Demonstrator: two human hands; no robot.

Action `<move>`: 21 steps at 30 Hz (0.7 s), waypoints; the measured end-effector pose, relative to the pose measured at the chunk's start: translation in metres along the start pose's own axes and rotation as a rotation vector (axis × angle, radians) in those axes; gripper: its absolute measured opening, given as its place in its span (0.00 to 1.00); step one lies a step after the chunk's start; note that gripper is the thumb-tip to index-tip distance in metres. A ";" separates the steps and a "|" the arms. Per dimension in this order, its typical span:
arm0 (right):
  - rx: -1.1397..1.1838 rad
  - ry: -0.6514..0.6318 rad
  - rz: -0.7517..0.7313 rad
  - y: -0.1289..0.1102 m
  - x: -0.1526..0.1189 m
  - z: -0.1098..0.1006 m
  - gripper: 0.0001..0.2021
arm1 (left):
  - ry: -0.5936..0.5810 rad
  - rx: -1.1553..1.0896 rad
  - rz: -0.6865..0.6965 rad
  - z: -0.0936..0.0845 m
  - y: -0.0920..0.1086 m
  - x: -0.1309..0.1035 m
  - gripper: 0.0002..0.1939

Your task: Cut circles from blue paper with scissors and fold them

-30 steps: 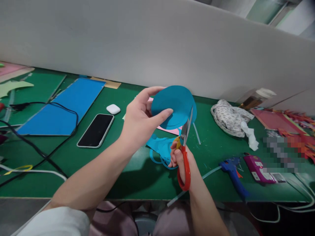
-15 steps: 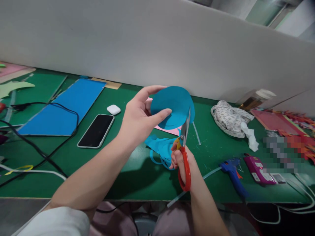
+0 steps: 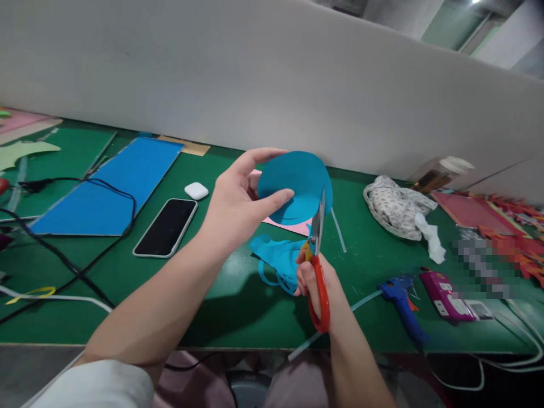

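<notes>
Between thumb and fingers, my left hand (image 3: 246, 192) pinches a round blue paper disc (image 3: 293, 175), held up above the table. My right hand (image 3: 318, 283) grips red-handled scissors (image 3: 322, 294), their blades pointing up at the disc's lower right edge. One blade lies over the front of the paper; the other is partly hidden. Beneath the hands, curled blue paper scraps (image 3: 278, 258) lie in a pile. Part of a pink sheet (image 3: 293, 225) shows behind the disc.
On the green table (image 3: 229, 306), a phone (image 3: 166, 228), a white earbud case (image 3: 196, 190) and a blue board (image 3: 114, 187) lie left, with black cables. A blue glue gun (image 3: 403, 306), purple power strip (image 3: 446, 297) and patterned cloth bundle (image 3: 395, 207) are right.
The disc and my left hand have shifted very slightly left. The scissor blades have tilted a little to the left and look closer together.
</notes>
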State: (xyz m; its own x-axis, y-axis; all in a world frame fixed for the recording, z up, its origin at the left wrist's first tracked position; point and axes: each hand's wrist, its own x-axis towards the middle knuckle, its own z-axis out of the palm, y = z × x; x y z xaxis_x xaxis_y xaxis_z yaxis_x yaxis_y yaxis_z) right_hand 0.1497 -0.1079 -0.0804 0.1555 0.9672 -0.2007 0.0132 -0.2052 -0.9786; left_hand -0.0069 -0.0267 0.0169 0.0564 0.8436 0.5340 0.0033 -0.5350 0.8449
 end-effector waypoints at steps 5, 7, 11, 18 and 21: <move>-0.050 -0.118 -0.050 -0.010 -0.009 -0.007 0.24 | -0.031 -0.019 -0.015 -0.002 -0.001 0.001 0.25; -0.073 -0.144 -0.052 -0.014 -0.011 -0.009 0.23 | -0.045 -0.032 -0.022 -0.003 0.000 0.001 0.25; -0.118 -0.178 -0.049 -0.018 -0.013 -0.011 0.23 | -0.062 -0.052 -0.040 -0.006 0.001 0.002 0.25; -0.166 -0.207 -0.045 -0.024 -0.015 -0.015 0.23 | -0.109 -0.053 -0.042 -0.010 0.001 0.005 0.25; -0.184 -0.213 -0.051 -0.024 -0.015 -0.017 0.23 | -0.107 -0.048 -0.027 -0.011 0.000 0.006 0.25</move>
State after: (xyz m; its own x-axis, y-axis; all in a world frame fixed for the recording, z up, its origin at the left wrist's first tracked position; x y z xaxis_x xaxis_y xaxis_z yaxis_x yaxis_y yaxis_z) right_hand 0.1637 -0.1194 -0.0529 -0.0610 0.9827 -0.1749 0.1974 -0.1599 -0.9672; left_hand -0.0173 -0.0209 0.0202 0.1630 0.8465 0.5068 -0.0412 -0.5074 0.8607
